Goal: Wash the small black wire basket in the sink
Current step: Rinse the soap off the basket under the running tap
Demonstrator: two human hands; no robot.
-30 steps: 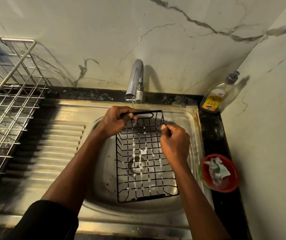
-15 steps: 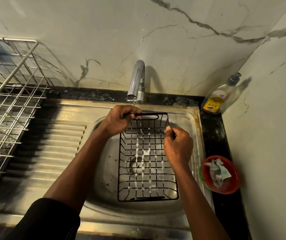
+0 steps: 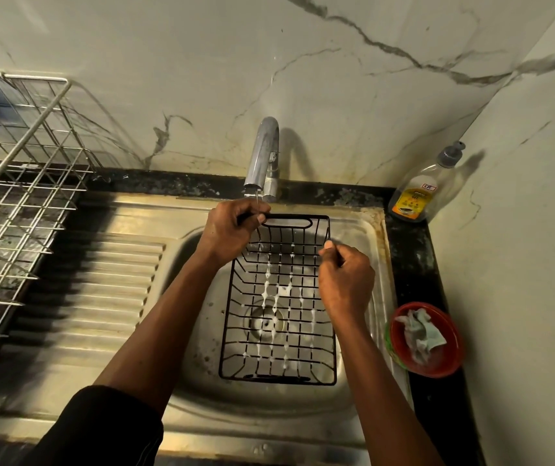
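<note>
Black wire basket in sink bowl, over drain, white suds on wires. Our right hand pinches right rim wire, fingers curled. Our left hand grips far handle bar, just under tap. Thin stream seems to run, hard to tell.

The only print stands on the clear pump bottle on the counter, beyond the right grip and off to its right: a yellow label with dark lettering, and above it a small white tag edged in red. Both are too small and blurred to read with any certainty — the tag seems to hold two red characters.
</note>
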